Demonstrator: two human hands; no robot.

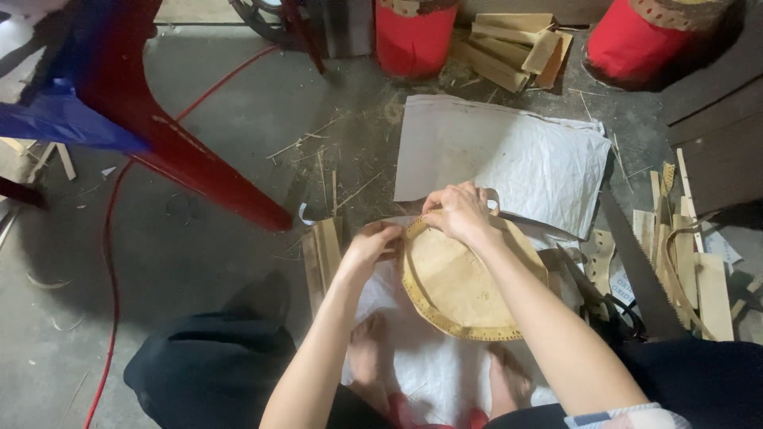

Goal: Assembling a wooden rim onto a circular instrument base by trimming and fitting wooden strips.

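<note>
A round, tan drum-like frame [457, 290] with a stretched skin and a band of small holes along its rim lies tilted over white sheeting in front of my knees. My left hand [372, 242] pinches its left rim, fingers curled on the edge. My right hand [458, 211] presses down on the far top rim, fingers closed over the edge. Both bare feet show below the frame.
A white woven sack [509, 155] lies spread on the concrete floor beyond. A hand saw [636, 266] and wood strips [691, 270] sit at right. A red stool leg [199, 167], a red cable, two red drums [413, 36] and stacked wood blocks [513, 48] stand farther off.
</note>
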